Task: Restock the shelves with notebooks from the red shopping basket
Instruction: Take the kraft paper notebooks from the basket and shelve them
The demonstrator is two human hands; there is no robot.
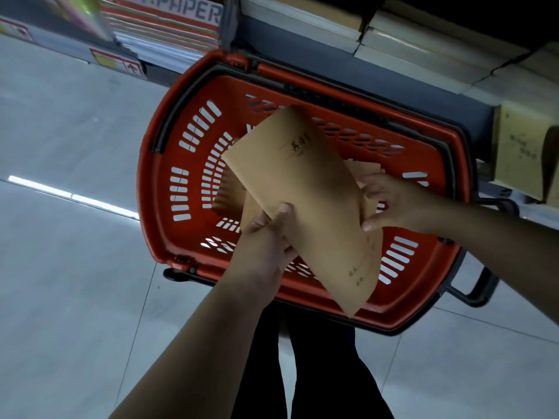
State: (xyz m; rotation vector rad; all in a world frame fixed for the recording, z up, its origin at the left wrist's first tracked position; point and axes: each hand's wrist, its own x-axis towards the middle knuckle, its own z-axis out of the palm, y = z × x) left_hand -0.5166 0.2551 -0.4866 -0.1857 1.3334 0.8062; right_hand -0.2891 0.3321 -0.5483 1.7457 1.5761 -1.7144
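Notebooks fill our view above the red shopping basket, which stands on the pale tiled floor against the foot of the shelves. We hold a brown kraft-covered notebook tilted over the basket's middle. Our left hand has its grip pinching the notebook's near-left edge, thumb on the cover and fingers hidden beneath. Our right hand has its grip closed on the notebook's right edge, thumb on top. Under the held notebook, more brown notebooks lie in the basket; we cannot tell how many. Beyond the basket's far rim, stacks of paper goods with striped spines sit on the shelves to the far left, and pale stacked books to the far right. Right of the basket stands a tan cardboard box.
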